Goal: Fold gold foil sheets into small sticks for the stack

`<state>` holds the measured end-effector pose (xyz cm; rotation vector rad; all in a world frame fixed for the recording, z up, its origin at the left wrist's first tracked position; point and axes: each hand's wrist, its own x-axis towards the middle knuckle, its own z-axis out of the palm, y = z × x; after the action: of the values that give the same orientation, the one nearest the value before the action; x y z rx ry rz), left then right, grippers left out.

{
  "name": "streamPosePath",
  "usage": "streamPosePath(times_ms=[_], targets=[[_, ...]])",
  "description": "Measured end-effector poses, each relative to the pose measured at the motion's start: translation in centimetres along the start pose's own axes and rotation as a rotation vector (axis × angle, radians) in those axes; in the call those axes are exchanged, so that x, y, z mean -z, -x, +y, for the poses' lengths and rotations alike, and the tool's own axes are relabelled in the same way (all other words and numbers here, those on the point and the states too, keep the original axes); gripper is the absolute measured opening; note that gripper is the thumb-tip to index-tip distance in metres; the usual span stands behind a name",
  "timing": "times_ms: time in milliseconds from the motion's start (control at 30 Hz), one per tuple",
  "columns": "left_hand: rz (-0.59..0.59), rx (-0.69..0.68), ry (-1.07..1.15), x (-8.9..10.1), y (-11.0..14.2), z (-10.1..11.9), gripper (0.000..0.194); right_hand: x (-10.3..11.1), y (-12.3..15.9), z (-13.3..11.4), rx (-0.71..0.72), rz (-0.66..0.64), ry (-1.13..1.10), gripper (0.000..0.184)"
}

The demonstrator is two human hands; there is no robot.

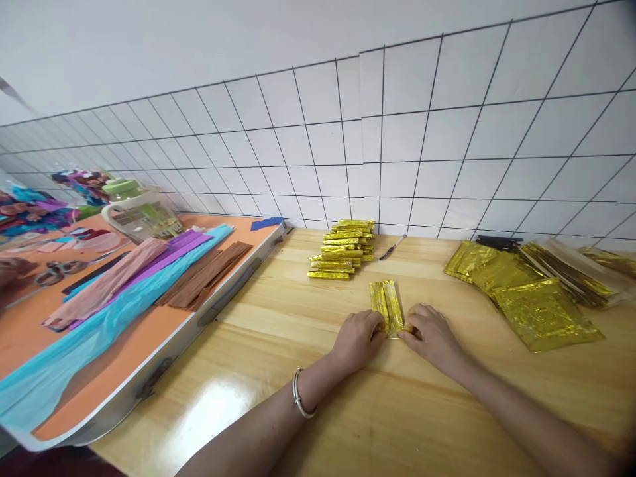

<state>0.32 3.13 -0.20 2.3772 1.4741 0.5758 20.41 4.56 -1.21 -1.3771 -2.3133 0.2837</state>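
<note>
A small sheet of gold foil paper (386,301) lies on the wooden table with its two long sides folded in toward a middle seam. My left hand (360,339) pinches its lower left edge, fingers curled. On the lower right edge, my right hand (431,334) is closed too, thumb against the foil. Beyond them sits a pile of narrow folded gold strips (342,248), stacked loosely by the wall. To the right, flat gold foil sheets (541,311) overlap in a spread heap.
At left is an orange-topped board (119,404) with a raised edge, bearing blue crepe paper (124,324), brown paper strips (206,275), scissors (59,271) and a green-lidded jug (142,209). A pen (392,248) lies near the gridded wall. Black items (499,242) lie behind the foil heap.
</note>
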Motion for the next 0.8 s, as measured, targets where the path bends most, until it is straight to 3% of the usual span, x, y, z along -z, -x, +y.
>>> streamPosePath(times_ms=[167, 333, 500, 667, 800], targets=[[0.006, -0.056, -0.121, 0.6, 0.6, 1.1, 0.007, -0.1, 0.0, 0.1, 0.006, 0.009, -0.016, 0.016], [-0.094, -0.239, -0.299, 1.3, 1.1, 2.2, 0.010, -0.2, 0.0, 0.3, 0.013, 0.023, -0.013, 0.015], [-0.149, -0.373, -0.440, 0.6, 1.9, 2.6, 0.015, -0.3, -0.1, 0.4, 0.025, 0.032, -0.017, 0.018], [-0.144, -0.364, -0.583, 0.2, 3.3, 3.8, 0.021, -0.1, 0.0, 0.1, -0.003, 0.031, -0.013, 0.022], [-0.182, -0.314, -0.524, 0.7, 3.5, 4.3, 0.026, 0.3, 0.1, 0.4, -0.013, 0.039, -0.079, 0.026]])
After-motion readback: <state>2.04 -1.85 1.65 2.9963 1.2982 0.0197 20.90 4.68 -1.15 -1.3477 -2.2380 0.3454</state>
